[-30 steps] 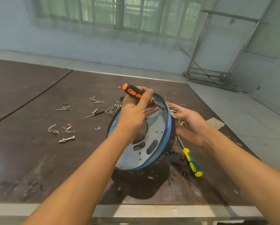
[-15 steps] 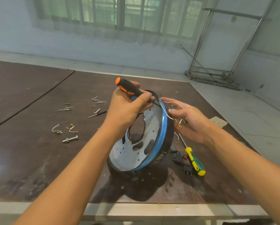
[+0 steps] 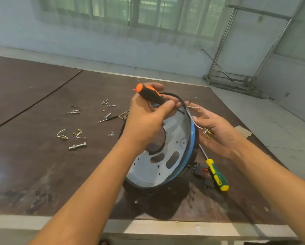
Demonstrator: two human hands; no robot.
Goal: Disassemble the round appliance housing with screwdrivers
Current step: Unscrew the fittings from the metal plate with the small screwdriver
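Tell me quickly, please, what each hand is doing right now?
Left hand: closed around the orange-and-black screwdriver.
Right hand: partly closed, holding a white wire beside the round housing.

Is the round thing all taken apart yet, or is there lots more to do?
Partly. Done: loose screws, a bolt and clipped wires already lie on the table. In hand: the left hand works an orange screwdriver at the rim while the right hand pinches a white wire. Left: the metal plate sits inside its blue ring.
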